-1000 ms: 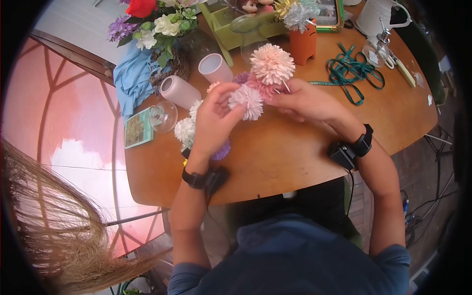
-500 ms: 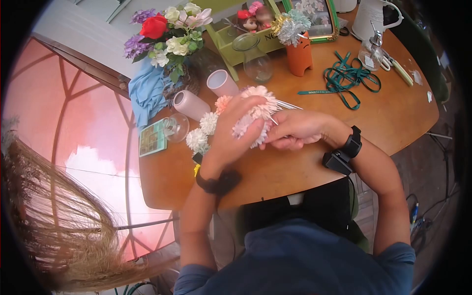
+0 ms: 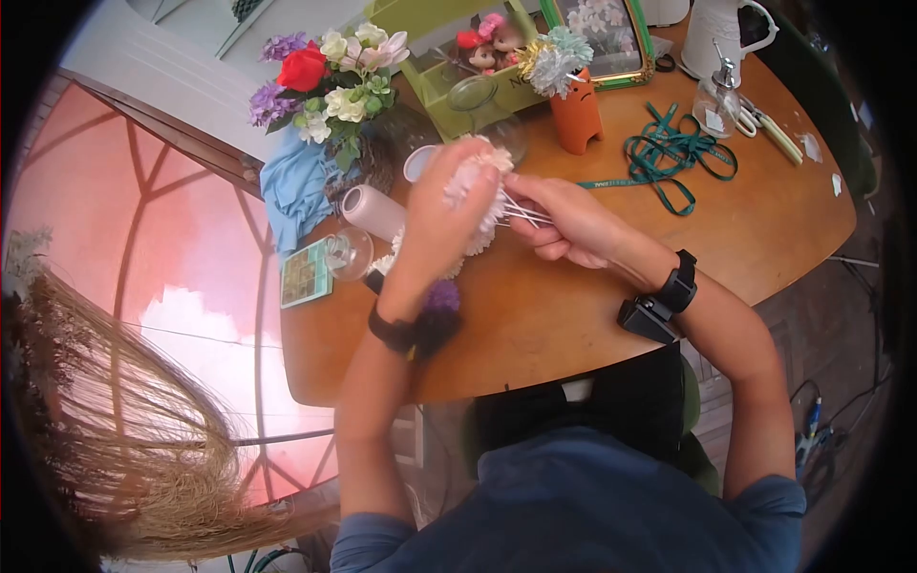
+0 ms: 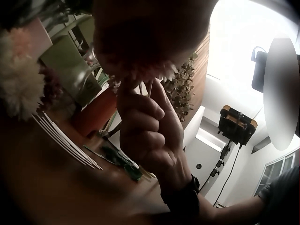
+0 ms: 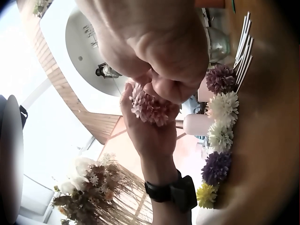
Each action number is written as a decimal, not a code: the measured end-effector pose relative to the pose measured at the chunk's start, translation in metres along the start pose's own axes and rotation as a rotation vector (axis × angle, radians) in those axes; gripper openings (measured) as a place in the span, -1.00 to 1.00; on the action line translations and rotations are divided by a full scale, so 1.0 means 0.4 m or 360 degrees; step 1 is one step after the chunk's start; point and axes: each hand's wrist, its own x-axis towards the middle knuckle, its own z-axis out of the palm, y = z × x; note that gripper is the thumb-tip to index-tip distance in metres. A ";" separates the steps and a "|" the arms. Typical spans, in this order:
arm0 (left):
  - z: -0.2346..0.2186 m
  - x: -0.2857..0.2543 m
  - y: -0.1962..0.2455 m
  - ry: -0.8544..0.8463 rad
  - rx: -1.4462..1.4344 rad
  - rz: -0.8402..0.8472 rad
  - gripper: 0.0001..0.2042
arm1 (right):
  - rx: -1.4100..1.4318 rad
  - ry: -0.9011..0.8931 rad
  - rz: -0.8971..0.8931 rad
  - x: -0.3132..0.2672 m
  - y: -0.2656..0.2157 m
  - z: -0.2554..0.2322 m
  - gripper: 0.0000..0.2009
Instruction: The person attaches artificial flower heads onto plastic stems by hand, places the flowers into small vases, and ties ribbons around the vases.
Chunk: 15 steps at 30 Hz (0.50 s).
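Between the hands is a pale pink pompom-like artificial flower (image 5: pixel 149 107), held up over the table. My left hand (image 3: pixel 441 215) cups its head, fingers curled round the petals. Just below the petals, my right hand (image 4: pixel 146 129) pinches the flower's thin stem (image 4: pixel 142 88), its other fingers folded in. Under the hands lies a row of similar flowers: a dark purple one (image 5: pixel 220 78), pale cream (image 5: pixel 223 107) and white ones (image 5: pixel 220 136), a violet one (image 5: pixel 216 167) and a yellow one (image 5: pixel 206 194). White stems (image 4: pixel 65 143) fan out from the row.
Pink vases (image 3: pixel 373 212), a clear glass (image 3: pixel 349 251) and a flower arrangement (image 3: pixel 334 86) stand left. An orange pot (image 3: pixel 577 119) and green crate (image 3: pixel 420 38) are behind. Green ribbon (image 3: pixel 669 158), scissors (image 3: pixel 755 116) and a spray bottle (image 3: pixel 715 105) lie or stand right.
Both hands have drawn together around one pale pink flower. The larger peach flower seen upright a second ago is now mostly hidden. My right fingers have moved up close under the petals.
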 end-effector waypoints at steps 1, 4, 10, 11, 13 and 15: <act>-0.019 0.026 0.009 0.0034 -0.0031 -0.0028 -0.72 | 0.0073 0.0060 -0.0055 -0.004 -0.007 0.008 -0.71; -0.092 0.118 0.046 0.0116 0.0038 -0.0069 -0.70 | 0.0211 0.0166 -0.0187 0.004 -0.010 -0.006 -0.65; -0.172 0.311 0.061 0.0206 0.0534 0.0074 -0.63 | 0.0224 0.0115 -0.0246 0.023 -0.002 -0.043 -0.65; -0.175 0.341 0.047 0.0192 0.0849 0.0340 -0.62 | 0.0206 0.0104 -0.0240 0.024 -0.001 -0.043 -0.66; -0.152 0.369 0.024 0.0287 0.1062 0.0604 -0.58 | 0.0181 0.0094 -0.0235 0.024 -0.004 -0.044 -0.67; -0.121 0.378 0.012 0.0159 0.1416 0.0498 -0.54 | 0.0053 0.0151 -0.0297 0.025 -0.007 -0.047 -0.66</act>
